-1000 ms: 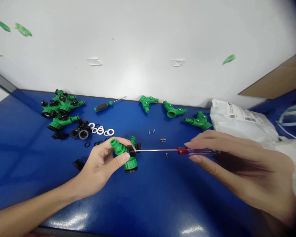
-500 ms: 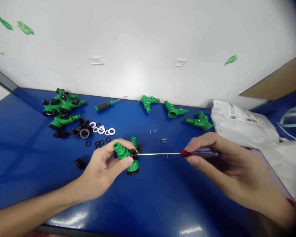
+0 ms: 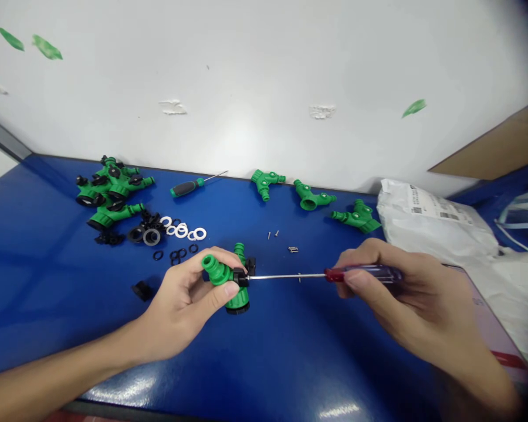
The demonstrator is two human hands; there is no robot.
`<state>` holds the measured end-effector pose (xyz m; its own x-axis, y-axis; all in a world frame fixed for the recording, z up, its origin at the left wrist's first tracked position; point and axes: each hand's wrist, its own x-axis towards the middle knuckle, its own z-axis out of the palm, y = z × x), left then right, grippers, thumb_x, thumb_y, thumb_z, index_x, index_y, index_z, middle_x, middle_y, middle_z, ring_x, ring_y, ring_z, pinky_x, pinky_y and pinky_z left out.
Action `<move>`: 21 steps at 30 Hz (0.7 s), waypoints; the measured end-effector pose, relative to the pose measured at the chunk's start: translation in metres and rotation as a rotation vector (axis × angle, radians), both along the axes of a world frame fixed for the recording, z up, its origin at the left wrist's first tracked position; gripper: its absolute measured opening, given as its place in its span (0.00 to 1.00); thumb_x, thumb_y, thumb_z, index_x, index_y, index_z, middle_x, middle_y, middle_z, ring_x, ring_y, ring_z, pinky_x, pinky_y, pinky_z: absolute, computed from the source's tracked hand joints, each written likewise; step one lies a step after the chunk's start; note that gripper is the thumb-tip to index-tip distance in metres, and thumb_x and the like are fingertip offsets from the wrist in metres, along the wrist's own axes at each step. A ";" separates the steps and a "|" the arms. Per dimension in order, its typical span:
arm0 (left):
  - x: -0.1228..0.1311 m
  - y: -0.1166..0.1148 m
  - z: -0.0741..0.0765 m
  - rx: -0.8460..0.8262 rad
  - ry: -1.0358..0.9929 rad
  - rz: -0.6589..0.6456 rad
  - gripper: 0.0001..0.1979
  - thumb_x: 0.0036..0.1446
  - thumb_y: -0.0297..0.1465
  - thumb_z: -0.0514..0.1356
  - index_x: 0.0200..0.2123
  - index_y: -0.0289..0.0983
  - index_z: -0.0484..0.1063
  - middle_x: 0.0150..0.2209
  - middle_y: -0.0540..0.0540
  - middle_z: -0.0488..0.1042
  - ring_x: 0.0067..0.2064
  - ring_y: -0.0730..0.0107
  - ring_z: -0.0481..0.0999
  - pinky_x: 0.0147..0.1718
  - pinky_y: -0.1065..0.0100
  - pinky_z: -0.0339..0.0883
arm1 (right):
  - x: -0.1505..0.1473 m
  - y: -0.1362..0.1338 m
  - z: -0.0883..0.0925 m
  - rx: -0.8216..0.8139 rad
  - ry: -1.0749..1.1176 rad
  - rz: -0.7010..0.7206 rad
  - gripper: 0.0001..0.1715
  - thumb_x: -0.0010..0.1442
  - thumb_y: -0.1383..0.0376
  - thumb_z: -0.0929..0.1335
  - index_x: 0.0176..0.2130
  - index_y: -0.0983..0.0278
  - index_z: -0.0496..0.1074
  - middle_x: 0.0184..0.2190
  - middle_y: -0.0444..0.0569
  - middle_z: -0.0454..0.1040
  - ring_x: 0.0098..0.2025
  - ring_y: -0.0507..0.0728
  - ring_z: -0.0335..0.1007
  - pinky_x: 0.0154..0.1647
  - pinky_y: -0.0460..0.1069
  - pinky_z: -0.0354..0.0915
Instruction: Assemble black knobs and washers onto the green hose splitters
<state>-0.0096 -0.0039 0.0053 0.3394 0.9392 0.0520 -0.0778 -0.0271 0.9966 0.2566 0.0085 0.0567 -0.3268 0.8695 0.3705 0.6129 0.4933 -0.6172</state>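
A white wall [image 3: 246,76] (green leaf decals [image 3: 47,47]) meets a glossy blue tabletop [image 3: 35,305].

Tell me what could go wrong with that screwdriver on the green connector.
The long screwdriver in the right hand might slip off the black knob and jab the left hand, which grips the green hose connector right beside it. The small loose screws on the blue table could also get knocked away and lost.
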 end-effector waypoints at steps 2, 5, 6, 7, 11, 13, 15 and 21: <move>0.000 0.000 0.000 0.001 0.001 0.001 0.06 0.63 0.32 0.61 0.43 0.39 0.73 0.39 0.46 0.70 0.39 0.70 0.70 0.36 0.70 0.68 | -0.001 0.000 0.001 0.004 -0.006 0.012 0.13 0.68 0.61 0.63 0.32 0.58 0.71 0.20 0.40 0.72 0.19 0.50 0.69 0.17 0.44 0.62; 0.000 0.000 -0.001 0.001 -0.007 0.016 0.06 0.63 0.33 0.62 0.42 0.39 0.73 0.38 0.47 0.71 0.39 0.70 0.70 0.36 0.70 0.68 | -0.001 -0.001 0.003 -0.019 0.014 0.021 0.04 0.64 0.62 0.66 0.41 0.57 0.69 0.30 0.41 0.75 0.28 0.51 0.75 0.27 0.43 0.71; 0.000 0.000 -0.001 0.002 -0.010 0.019 0.06 0.62 0.33 0.62 0.42 0.39 0.73 0.38 0.47 0.71 0.39 0.70 0.70 0.36 0.70 0.69 | -0.001 -0.001 0.004 -0.025 0.016 0.018 0.05 0.63 0.62 0.68 0.42 0.56 0.68 0.32 0.41 0.75 0.30 0.51 0.76 0.29 0.42 0.72; 0.000 0.000 -0.001 0.004 -0.012 0.021 0.06 0.62 0.33 0.62 0.42 0.39 0.73 0.38 0.47 0.71 0.39 0.70 0.70 0.36 0.70 0.69 | -0.001 0.000 0.004 -0.022 0.011 0.015 0.05 0.62 0.62 0.69 0.41 0.56 0.69 0.32 0.40 0.76 0.30 0.50 0.76 0.30 0.42 0.72; 0.001 0.000 0.001 0.021 -0.008 0.039 0.06 0.62 0.31 0.62 0.42 0.39 0.73 0.39 0.46 0.71 0.40 0.70 0.71 0.36 0.70 0.70 | 0.002 0.002 0.003 0.059 -0.063 -0.005 0.03 0.62 0.60 0.70 0.36 0.55 0.72 0.28 0.38 0.78 0.23 0.49 0.73 0.21 0.41 0.66; 0.001 0.000 0.002 0.032 -0.006 0.055 0.06 0.61 0.31 0.62 0.42 0.38 0.74 0.40 0.46 0.72 0.41 0.69 0.72 0.38 0.70 0.70 | 0.002 0.002 0.002 0.075 -0.093 0.021 0.09 0.66 0.61 0.67 0.32 0.56 0.72 0.21 0.37 0.74 0.16 0.48 0.66 0.16 0.43 0.60; 0.002 0.001 0.002 0.033 -0.005 0.064 0.05 0.61 0.31 0.63 0.41 0.38 0.74 0.40 0.46 0.72 0.40 0.70 0.72 0.38 0.70 0.71 | 0.001 0.001 0.002 0.061 -0.080 0.058 0.11 0.68 0.62 0.63 0.34 0.56 0.71 0.19 0.37 0.71 0.16 0.49 0.64 0.15 0.44 0.60; 0.001 0.002 0.002 0.017 -0.001 0.063 0.05 0.61 0.31 0.63 0.42 0.40 0.74 0.37 0.48 0.72 0.38 0.71 0.72 0.36 0.72 0.70 | 0.000 -0.001 0.001 -0.010 0.021 0.024 0.08 0.61 0.63 0.70 0.41 0.54 0.67 0.32 0.41 0.75 0.29 0.52 0.75 0.28 0.44 0.72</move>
